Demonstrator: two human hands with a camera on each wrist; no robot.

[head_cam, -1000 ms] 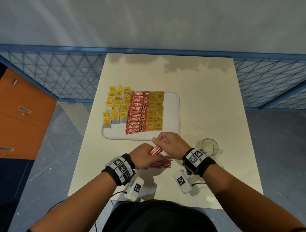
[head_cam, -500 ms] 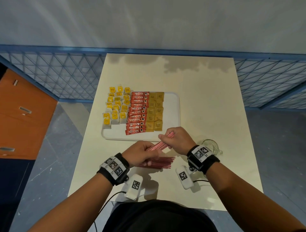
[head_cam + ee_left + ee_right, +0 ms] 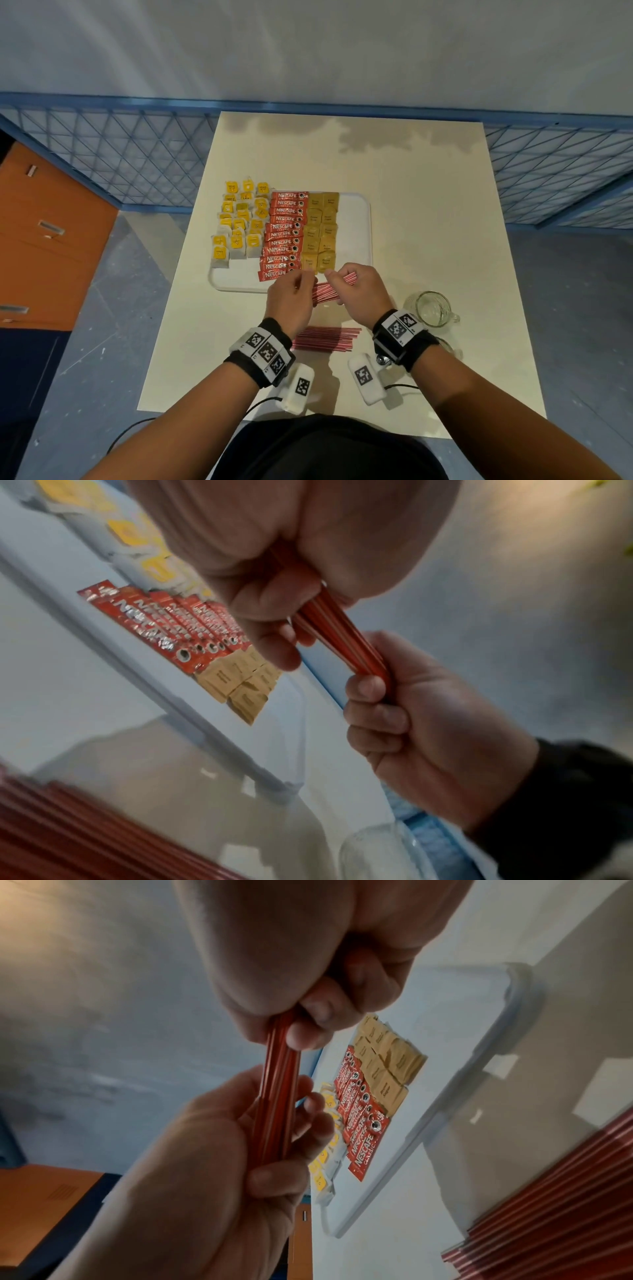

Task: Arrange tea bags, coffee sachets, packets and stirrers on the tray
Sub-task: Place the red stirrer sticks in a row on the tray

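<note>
Both hands hold a small bundle of red-and-white stirrers (image 3: 330,290) just above the near edge of the white tray (image 3: 356,219). My left hand (image 3: 291,298) grips the bundle's left end (image 3: 339,639), and my right hand (image 3: 356,291) curls round its right end (image 3: 277,1096). On the tray lie yellow tea bags (image 3: 239,226) at the left, red coffee sachets (image 3: 284,233) in the middle and brown sugar packets (image 3: 320,233) beside them. The tray's right strip is bare. A pile of more stirrers (image 3: 325,339) lies on the table under my wrists.
A glass mug (image 3: 428,308) stands on the cream table (image 3: 428,205) to the right of my right hand. A blue mesh fence runs behind the table. An orange cabinet (image 3: 51,240) stands on the floor at the left.
Both hands have risen from the stirrer pile and moved forward to the tray's near edge with the bundle. The left hand left the pile and took the bundle's left end.
</note>
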